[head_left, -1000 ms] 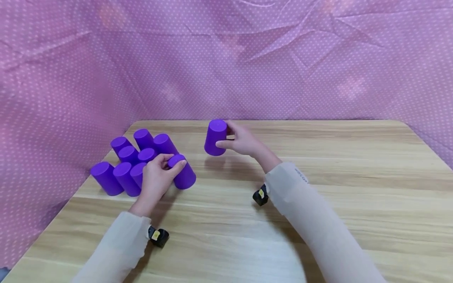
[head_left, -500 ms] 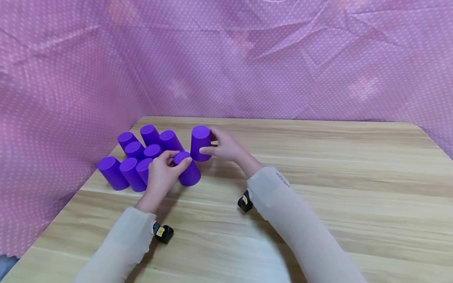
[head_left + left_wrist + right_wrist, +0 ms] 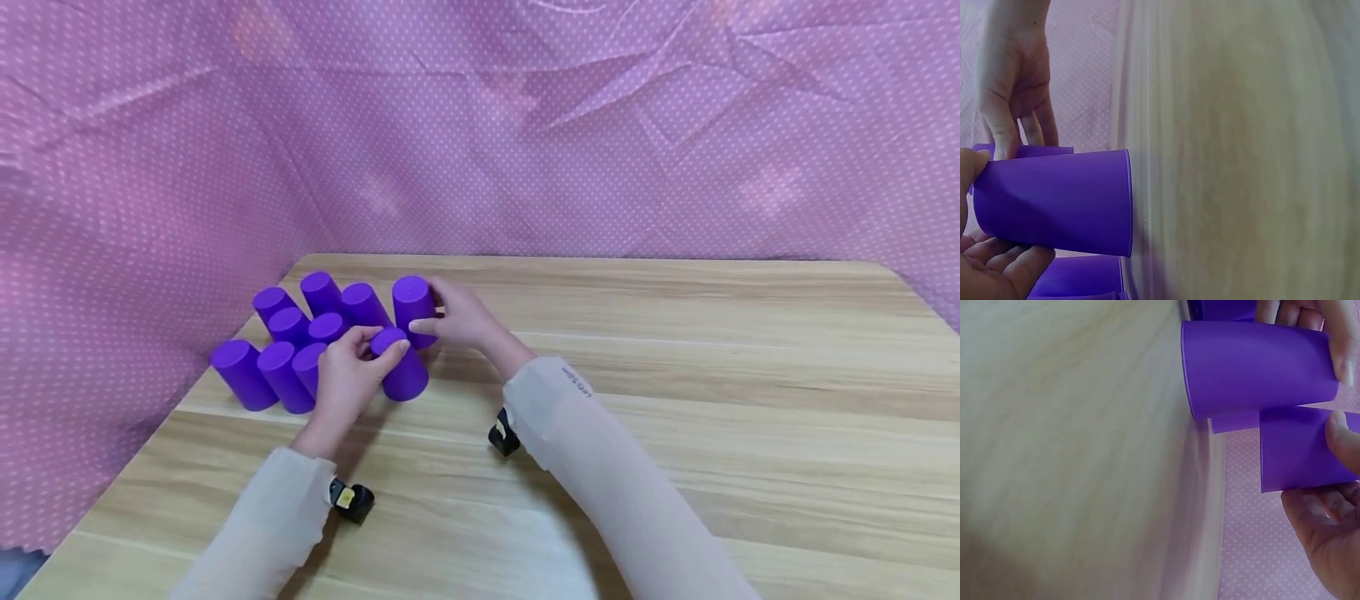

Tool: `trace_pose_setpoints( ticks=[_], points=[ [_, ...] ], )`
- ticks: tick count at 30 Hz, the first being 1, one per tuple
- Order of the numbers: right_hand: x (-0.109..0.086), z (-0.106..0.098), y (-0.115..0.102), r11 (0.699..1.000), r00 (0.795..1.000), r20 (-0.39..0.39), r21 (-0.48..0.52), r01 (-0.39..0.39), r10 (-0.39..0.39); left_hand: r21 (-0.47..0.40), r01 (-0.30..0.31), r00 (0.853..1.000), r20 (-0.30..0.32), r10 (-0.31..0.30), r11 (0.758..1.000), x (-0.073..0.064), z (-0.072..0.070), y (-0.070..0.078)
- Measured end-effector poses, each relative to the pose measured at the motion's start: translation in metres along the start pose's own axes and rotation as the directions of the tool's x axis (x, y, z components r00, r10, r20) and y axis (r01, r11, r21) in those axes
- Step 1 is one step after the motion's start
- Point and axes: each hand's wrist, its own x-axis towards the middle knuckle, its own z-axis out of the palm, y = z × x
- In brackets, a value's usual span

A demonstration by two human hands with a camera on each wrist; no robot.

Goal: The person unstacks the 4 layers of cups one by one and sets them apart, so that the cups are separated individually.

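My left hand [image 3: 347, 375] pinches the closed upper end of an upside-down purple cup [image 3: 405, 379], thumb on one side and fingers on the other. Its rim is down close to the tabletop in the left wrist view. Just behind and to the right of it, my right hand [image 3: 467, 318] grips a second upside-down purple cup [image 3: 412, 304] from the right side. In the right wrist view this second cup [image 3: 1300, 450] hangs with its rim above the table, overlapping the edge of the left hand's cup [image 3: 1254, 365].
Several more upside-down purple cups [image 3: 243, 375] stand grouped at the left of the wooden table [image 3: 675, 400], some partly hidden by the left hand. A pink dotted cloth [image 3: 525, 150] hangs behind the table and along its left side. Small black wrist cameras [image 3: 352, 502] sit at both sleeves.
My right hand has carried its cup leftward, from apart over the table to right beside the left hand's cup. The left hand keeps its pinch at about the same spot; the view has shifted slightly.
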Motion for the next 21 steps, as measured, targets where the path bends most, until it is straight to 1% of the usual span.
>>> trace_pose_setpoints(
  ticks=[8, 11, 17, 21],
  points=[
    [0.004, 0.008, 0.009, 0.999, 0.999, 0.028, -0.033, -0.033, 0.034, -0.019, 0.008, 1.0, -0.002, -0.008, 1.0, -0.002, 0.0, 0.0],
    [0.004, 0.01, 0.01, 0.998, 0.999, 0.026, -0.046, -0.045, 0.047, -0.02, 0.012, 1.0, -0.005, -0.012, 1.0, -0.002, 0.0, 0.0],
    [0.004, 0.013, 0.009, 0.996, 0.997, 0.03, -0.044, -0.071, 0.073, -0.018, 0.014, 1.0, -0.013, -0.014, 1.0, -0.002, 0.0, 0.0],
    [0.005, 0.015, 0.01, 0.996, 0.996, 0.036, -0.041, -0.079, 0.081, -0.023, 0.02, 1.0, -0.004, -0.02, 1.0, -0.002, 0.0, 0.001]
  ],
)
